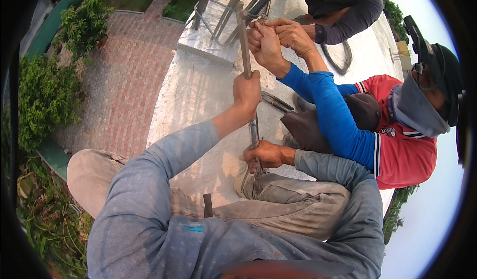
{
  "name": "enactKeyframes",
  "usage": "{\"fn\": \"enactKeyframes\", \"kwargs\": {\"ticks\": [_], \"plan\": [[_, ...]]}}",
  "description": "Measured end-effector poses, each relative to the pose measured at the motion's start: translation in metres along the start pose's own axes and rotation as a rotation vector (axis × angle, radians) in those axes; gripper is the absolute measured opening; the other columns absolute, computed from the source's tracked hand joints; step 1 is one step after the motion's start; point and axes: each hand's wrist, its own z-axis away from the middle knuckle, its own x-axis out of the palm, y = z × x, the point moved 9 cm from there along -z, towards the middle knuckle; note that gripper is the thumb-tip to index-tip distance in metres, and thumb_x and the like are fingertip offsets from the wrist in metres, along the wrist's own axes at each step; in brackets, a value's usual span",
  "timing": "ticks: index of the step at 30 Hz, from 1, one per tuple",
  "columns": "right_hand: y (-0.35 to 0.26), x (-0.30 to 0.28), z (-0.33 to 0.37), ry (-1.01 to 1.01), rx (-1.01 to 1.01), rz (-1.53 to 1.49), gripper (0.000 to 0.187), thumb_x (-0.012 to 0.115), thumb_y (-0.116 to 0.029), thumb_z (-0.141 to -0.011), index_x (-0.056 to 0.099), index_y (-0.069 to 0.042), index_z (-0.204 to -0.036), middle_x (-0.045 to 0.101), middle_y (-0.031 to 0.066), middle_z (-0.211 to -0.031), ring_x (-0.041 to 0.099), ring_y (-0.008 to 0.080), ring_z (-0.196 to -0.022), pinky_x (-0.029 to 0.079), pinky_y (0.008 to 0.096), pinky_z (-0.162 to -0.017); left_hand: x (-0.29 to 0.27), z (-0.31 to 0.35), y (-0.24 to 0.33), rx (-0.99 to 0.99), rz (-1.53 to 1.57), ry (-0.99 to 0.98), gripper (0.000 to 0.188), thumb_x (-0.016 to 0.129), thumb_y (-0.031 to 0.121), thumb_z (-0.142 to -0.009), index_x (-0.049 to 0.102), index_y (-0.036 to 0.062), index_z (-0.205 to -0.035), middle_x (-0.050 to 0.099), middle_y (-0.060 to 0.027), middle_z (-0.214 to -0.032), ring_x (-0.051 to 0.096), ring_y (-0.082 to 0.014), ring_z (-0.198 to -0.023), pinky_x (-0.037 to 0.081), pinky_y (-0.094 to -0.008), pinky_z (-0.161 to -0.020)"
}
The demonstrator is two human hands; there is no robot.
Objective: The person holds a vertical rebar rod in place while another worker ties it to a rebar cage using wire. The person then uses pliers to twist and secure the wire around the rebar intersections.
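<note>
Metal bar [245, 50] in wrapped fingers of left hand [247, 95], farther off, and right hand [268, 155], nearer; far side, beside rebar cage [259, 5], co-worker's hands [270, 45].

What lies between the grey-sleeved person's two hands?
In the head view, a stretch of metal bar runs between the left hand and the right hand.

The metal bar [245, 50] has a dull finish.
</note>
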Motion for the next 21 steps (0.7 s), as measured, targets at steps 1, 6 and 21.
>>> {"fn": "enactKeyframes", "kwargs": {"ticks": [1, 6, 21], "plan": [[-0.0002, 0.0001, 0.0005, 0.0, 0.002, 0.004, 0.02, 0.066, -0.013, -0.1, 0.06, -0.005, -0.083, 0.051, 0.0039, -0.066, 0.05, 0.0168, -0.059, 0.048, 0.0388, -0.064, 0.0003, 0.0005, 0.0005, 0.002, 0.0, -0.003, 0.027, 0.057, 0.021, -0.096, 0.052, 0.002, -0.077, 0.047, -0.0033, -0.056, 0.046, -0.0151, -0.043, 0.036, -0.0355, -0.043], [-0.001, 0.0018, 0.0035, 0.002, -0.006, 0.013, 0.019, 0.067, -0.014, -0.1, 0.061, -0.005, -0.084, 0.052, 0.0041, -0.068, 0.05, 0.0166, -0.06, 0.048, 0.0387, -0.065, 0.0016, 0.0034, 0.0032, 0.003, 0.017, 0.003, 0.027, 0.057, 0.02, -0.096, 0.052, 0.0014, -0.077, 0.047, -0.0038, -0.056, 0.046, -0.0156, -0.043, 0.036, -0.0361, -0.042], [-0.0006, -0.0018, 0.001, 0.035, -0.015, 0.022, 0.026, 0.069, -0.012, -0.097, 0.057, -0.006, -0.075, 0.049, 0.0041, -0.065, 0.053, 0.0185, -0.059, 0.05, 0.0401, -0.065, 0.0006, -0.0023, -0.0001, 0.031, -0.003, -0.011, 0.028, 0.057, 0.02, -0.097, 0.049, 0.0021, -0.077, 0.045, -0.0033, -0.054, 0.044, -0.0154, -0.041, 0.034, -0.0364, -0.04]]}}
